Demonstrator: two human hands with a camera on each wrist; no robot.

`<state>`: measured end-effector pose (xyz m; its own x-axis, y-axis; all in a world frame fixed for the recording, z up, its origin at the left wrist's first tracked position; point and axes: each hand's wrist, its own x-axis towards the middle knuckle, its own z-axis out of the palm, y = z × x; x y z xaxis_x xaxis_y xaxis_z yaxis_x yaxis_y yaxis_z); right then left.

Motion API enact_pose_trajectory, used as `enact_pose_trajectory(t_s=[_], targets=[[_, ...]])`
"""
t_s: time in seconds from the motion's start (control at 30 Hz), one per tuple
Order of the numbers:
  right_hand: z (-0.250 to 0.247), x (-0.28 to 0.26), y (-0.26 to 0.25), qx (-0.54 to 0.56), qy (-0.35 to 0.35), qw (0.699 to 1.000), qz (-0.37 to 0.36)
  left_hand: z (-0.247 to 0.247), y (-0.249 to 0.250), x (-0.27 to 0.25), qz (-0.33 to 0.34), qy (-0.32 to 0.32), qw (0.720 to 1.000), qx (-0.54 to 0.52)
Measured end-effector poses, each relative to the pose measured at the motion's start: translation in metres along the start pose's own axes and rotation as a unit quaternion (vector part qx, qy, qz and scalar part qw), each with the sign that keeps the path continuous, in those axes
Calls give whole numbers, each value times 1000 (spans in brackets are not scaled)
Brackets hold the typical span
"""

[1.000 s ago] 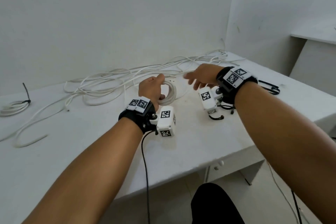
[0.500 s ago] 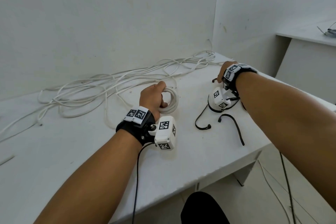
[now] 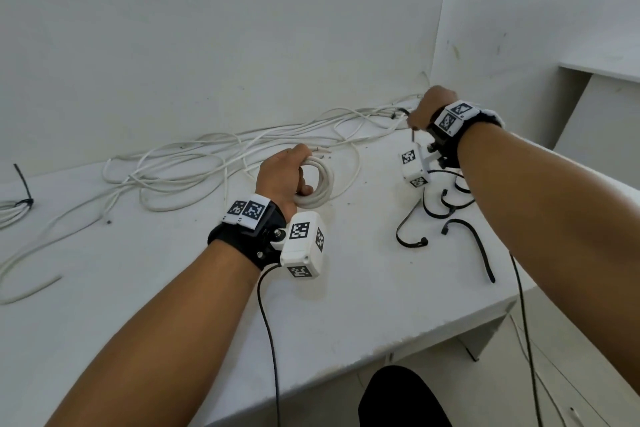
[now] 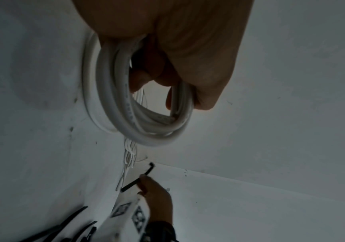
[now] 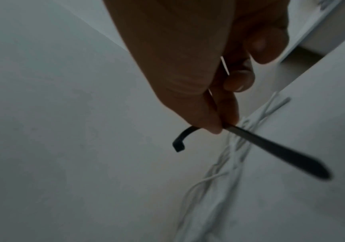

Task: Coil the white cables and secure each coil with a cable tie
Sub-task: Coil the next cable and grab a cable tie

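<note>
Head view showed the left hand (image 3: pixel 282 177) curled round a white coil (image 3: pixel 317 184) just above the bench (image 3: pixel 363 288), while the right hand (image 3: pixel 427 109) pinched a black cable tie (image 5: pixel 275 147) near the loose cables (image 3: pixel 207 156). Threading the tie's tail through the coil's centre would likely demand a steady, unslackened grip.

White table (image 3: pixel 363 295), loose white cables (image 3: pixel 194 163), black cable ties (image 3: pixel 446 215), tied coil (image 3: pixel 10 210)
</note>
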<state>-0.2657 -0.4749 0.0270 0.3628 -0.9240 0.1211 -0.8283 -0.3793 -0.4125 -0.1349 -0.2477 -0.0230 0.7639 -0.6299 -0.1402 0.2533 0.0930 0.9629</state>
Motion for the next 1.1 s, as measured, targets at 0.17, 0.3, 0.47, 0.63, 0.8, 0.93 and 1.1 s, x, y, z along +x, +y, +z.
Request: enact_pose_trajectory(t_s=[0.17, 0.3, 0.47, 0.63, 0.8, 0.93, 1.1], targets=[[9, -28, -77, 211, -31, 972, -102, -32, 9, 2, 27, 11, 1000, 4], [61, -74, -126, 340, -151, 921, -113, -69, 18, 1, 60, 39, 997, 23], [120, -118, -167, 376, -295, 872, -104, -122, 20, -2, 85, 72, 991, 68], [130, -153, -184, 193, -319, 874, -312, -160, 13, -3, 76, 86, 990, 76], [125, -162, -182, 183, -302, 867, -352, -166, 10, 2, 44, 55, 995, 73], [127, -169, -180, 522, -448, 724, -55, -166, 8, 7, 47, 35, 996, 69], [129, -169, -178, 513, -459, 713, -131, -170, 7, 6, 50, 52, 997, 23]])
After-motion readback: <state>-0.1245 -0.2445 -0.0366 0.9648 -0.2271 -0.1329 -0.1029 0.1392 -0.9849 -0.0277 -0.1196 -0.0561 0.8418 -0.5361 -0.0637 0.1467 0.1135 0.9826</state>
